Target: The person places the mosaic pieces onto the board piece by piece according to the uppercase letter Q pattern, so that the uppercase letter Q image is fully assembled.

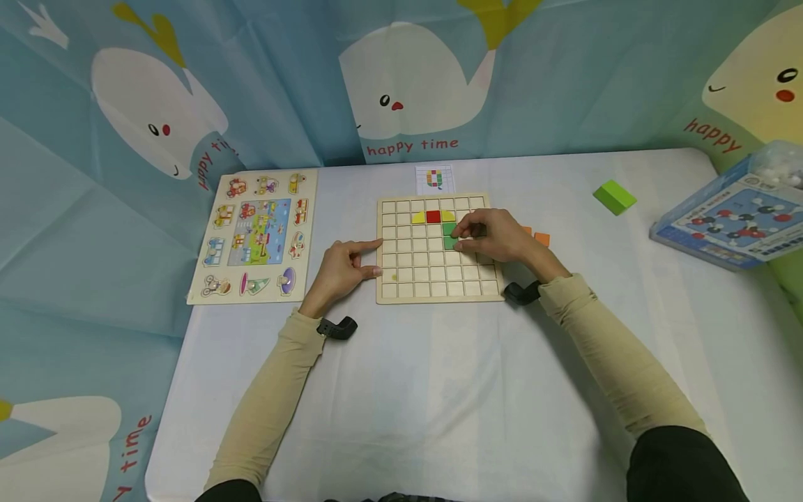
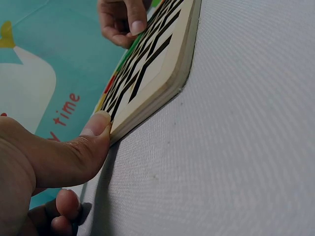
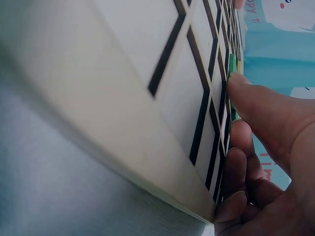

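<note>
A wooden grid board [image 1: 414,272] lies on the white table. Its upper rows hold a red square tile [image 1: 433,217] between two yellow tiles with curved edges, one on the left [image 1: 418,217] and one on the right [image 1: 447,215]. Under the right yellow tile is a green square tile [image 1: 448,228]; just below it sits a second green square tile [image 1: 449,242], pinched by thumb and finger of my right hand [image 1: 492,236]. My left hand [image 1: 341,268] touches the board's left edge with extended thumb and index finger; the thumb [image 2: 91,132] meets the rim.
A small pattern card [image 1: 435,180] lies behind the board. Orange tiles [image 1: 542,239] lie beyond the right hand, partly hidden. A picture peg puzzle [image 1: 251,237] is at the left. Toward the right are a green block [image 1: 615,197] and a blue box [image 1: 746,216].
</note>
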{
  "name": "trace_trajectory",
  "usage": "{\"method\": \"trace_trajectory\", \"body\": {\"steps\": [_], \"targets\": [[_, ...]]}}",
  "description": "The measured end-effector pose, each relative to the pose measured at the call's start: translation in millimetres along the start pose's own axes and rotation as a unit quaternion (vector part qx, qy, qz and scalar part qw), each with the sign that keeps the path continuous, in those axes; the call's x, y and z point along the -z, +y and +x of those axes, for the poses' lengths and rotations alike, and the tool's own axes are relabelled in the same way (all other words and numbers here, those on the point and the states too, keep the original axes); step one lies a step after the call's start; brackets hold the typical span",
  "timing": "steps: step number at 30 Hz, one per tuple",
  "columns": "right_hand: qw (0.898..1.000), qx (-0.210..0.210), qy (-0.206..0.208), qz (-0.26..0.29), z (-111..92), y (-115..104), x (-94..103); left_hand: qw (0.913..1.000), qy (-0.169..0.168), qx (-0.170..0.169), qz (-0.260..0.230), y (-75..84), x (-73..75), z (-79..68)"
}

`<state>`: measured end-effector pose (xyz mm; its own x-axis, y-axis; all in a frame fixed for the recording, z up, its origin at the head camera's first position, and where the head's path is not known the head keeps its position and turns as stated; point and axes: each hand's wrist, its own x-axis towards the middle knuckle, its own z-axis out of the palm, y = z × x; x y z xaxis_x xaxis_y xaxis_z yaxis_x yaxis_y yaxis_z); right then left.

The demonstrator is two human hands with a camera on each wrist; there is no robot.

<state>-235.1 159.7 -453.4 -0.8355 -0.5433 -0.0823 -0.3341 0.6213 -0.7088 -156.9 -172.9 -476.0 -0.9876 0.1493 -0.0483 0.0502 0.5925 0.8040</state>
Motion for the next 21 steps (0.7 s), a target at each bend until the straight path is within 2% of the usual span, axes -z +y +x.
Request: {"method": "trace_trajectory", "body": {"steps": [14,21], "targets": [[1.000,0.021,0.009,-0.013,0.6,0.6,-2.9,1.0000,0.001,-0.001,-0.002,-1.1,1.1,-0.9],[1.000,0.014,0.005,-0.006,-2.7,2.5,-0.4,1.0000,0.001,-0.001,-0.002,-1.7,-0.6,-0.1]]}}
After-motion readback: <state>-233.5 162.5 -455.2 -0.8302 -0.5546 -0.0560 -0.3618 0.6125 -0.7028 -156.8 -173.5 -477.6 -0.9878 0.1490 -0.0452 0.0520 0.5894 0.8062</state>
